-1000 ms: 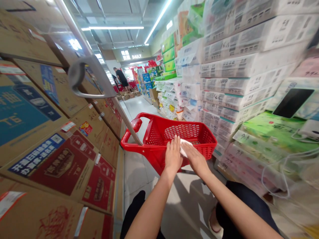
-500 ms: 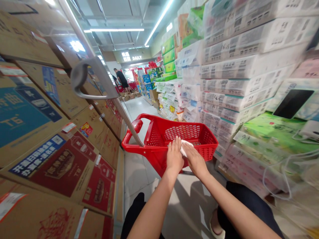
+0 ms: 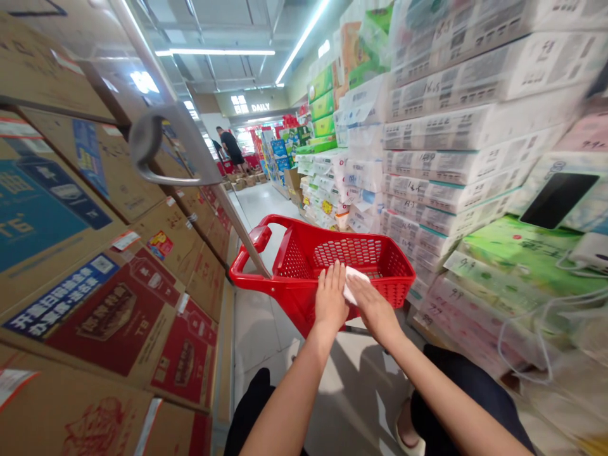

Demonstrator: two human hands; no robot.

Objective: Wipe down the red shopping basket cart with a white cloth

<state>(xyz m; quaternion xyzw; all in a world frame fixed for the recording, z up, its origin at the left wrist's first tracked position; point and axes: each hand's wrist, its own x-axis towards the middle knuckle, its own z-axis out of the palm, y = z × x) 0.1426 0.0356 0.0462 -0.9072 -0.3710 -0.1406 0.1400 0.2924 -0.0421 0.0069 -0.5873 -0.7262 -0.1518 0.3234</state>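
Observation:
A red plastic basket (image 3: 294, 256) with a perforated wall, part of a cart, stands in front of me at the middle of the head view. My left hand (image 3: 331, 297) lies on its near rim with the fingers stretched out and flat. Beside it, my right hand (image 3: 377, 313) holds a folded white tissue (image 3: 354, 278) under its fingers against the same rim. The two hands are close together. The right fingertips are partly hidden behind the tissue and the hand.
Cardboard cartons (image 3: 114, 310) are stacked on the left, beside a grey handle (image 3: 175, 145) on a metal bar. Packs of paper (image 3: 437, 136) rise on the right. A phone (image 3: 559, 199) rests there near a white cable (image 3: 503, 335). A person (image 3: 231, 149) stands far down the aisle.
The tissue shows a little more between my hands, and the hands have shifted only slightly along the rim. My view has moved a little relative to the cartons.

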